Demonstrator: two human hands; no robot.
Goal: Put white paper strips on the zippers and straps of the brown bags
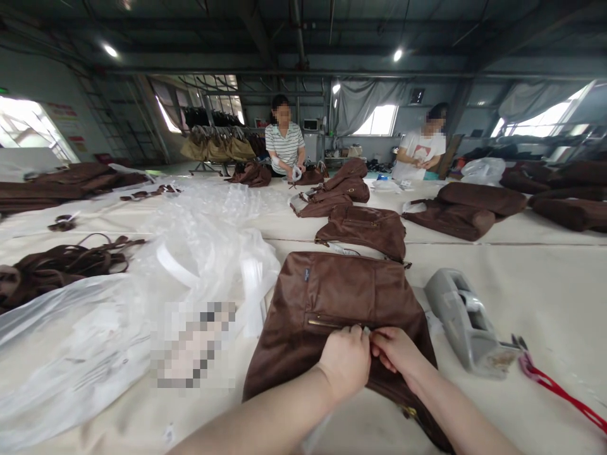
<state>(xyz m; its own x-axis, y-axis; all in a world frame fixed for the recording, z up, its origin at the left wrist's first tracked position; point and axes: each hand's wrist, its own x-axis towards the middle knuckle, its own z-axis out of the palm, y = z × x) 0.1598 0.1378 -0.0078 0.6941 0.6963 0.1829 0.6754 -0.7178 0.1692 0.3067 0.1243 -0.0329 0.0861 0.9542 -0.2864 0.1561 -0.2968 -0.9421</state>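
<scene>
A brown bag (341,284) lies flat on the pale table, with a short zipper (327,323) across its face and a small dark label (306,275) near its upper left. Both hands meet over the zipper's right end. My left hand (348,357) is closed, knuckles up, its fingertips hidden. My right hand (391,347) pinches close beside it, fingers curled. A small pale bit shows between the two hands, too small to identify. Which hand grips it cannot be made out.
Clear plastic bags (203,221) spread over the left side, near brown straps (71,259). A grey tape dispenser (467,322) and red-handled scissors (559,388) lie at right. More brown bags (365,227) lie beyond. Two people (284,142) stand across the table (521,272).
</scene>
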